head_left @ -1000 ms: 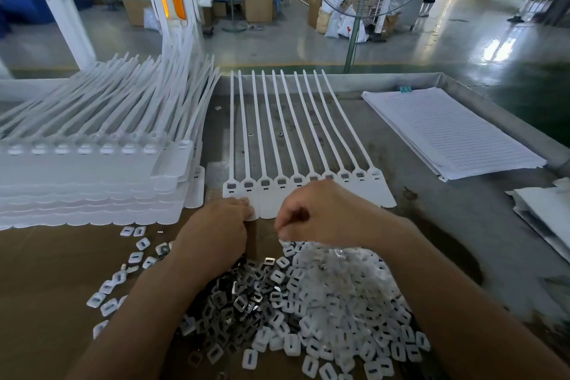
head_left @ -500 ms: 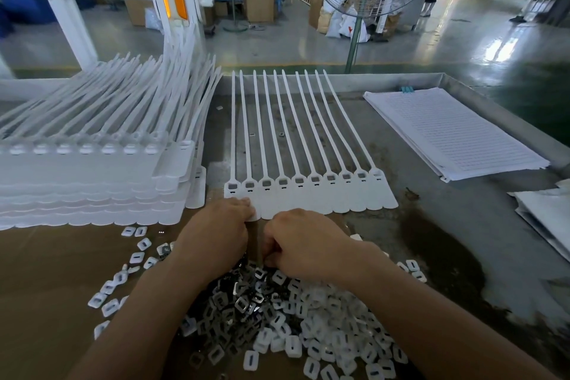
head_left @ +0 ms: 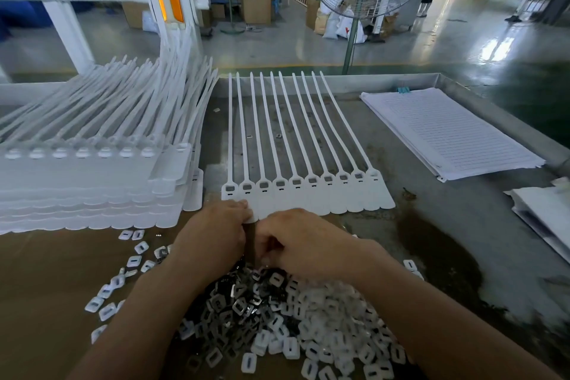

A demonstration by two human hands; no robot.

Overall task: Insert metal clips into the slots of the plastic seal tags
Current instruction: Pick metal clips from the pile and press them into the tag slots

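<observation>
Metal clips (head_left: 243, 307) and white plastic caps (head_left: 324, 318) — heaped nearest on the table (head_left: 462, 210). Left hand (head_left: 212, 237) curled, pinching the near edge of the tag strip (head_left: 308, 194), which lies flat just beyond the heap; right hand (head_left: 296, 244) curled beside it — contents hidden. Beyond: stacked tags (head_left: 86, 182) left, lined paper (head_left: 447, 133) right.

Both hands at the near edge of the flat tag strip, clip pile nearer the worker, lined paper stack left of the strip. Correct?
No: the head view shows the lined paper stack right of the tag strip; stacked tag strips lie left. The left hand, right hand and clip pile are as stated.
</observation>
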